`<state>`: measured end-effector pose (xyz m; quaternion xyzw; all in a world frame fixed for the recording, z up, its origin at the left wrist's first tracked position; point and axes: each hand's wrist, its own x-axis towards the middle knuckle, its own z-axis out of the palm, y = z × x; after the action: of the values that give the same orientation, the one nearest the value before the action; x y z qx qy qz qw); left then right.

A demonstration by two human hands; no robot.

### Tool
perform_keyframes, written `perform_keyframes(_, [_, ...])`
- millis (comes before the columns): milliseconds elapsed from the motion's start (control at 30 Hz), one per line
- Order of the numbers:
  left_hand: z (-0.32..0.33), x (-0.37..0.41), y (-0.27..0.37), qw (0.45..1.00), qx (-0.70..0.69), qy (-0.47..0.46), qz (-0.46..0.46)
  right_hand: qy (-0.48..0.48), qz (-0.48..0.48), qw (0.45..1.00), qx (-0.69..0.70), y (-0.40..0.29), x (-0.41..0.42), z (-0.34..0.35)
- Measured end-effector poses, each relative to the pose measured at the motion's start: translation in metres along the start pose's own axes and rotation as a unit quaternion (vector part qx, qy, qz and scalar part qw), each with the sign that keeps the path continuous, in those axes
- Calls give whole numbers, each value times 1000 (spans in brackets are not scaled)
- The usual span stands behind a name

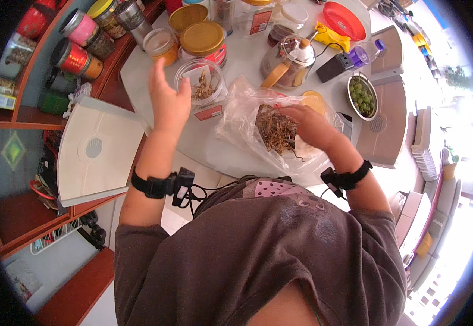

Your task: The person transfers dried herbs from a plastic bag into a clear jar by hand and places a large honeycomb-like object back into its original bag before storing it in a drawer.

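Note:
My left hand (167, 102) is raised with thumb and fingers apart, holding nothing. It is beside a clear plastic jar (208, 112) without a lid, which has some dried roots (203, 86) inside. My right hand (313, 126) reaches over a tangled heap of dried brown roots (276, 129) in a crumpled clear plastic bag (238, 108). Its fingertips meet the far side of the heap, and whether they grip any is hidden. A gold lid (313, 102) shows just beyond the right hand.
On the table (199, 140) stand a glass kettle (287, 65), gold-lidded jars (202, 38), a power strip (334, 68), a purple-labelled bottle (362, 53), a metal bowl (362, 97) of green grapes and a red plate (344, 20). Chairs (102, 150) and a shelf of jars (77, 59) flank it.

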<state>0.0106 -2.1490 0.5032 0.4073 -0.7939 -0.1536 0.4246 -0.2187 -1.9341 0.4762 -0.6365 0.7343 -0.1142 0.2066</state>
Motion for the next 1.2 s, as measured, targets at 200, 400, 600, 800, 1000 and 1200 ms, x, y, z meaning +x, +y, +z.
perform_keyframes(200, [-12,-46,52,886,-196,-293,301,7,-42,998,-49,-19,2,19])
perform_keyframes(400, [36,-87,41,875,-24,-446,187,-65,26,994,-84,-18,19,23])
perform_keyframes(600, [42,-86,34,886,-13,-449,111,-35,14,999,12,-4,11,16])
perform_keyframes(800, [40,-86,30,885,-14,-457,92,-54,68,963,254,-4,-8,-28])
perform_keyframes(1000, [42,-82,36,883,-147,-440,68,-69,104,930,347,-1,-12,-37])
perform_keyframes(1200, [33,-71,53,829,-286,-478,-44,-111,48,936,329,-7,-8,-38])
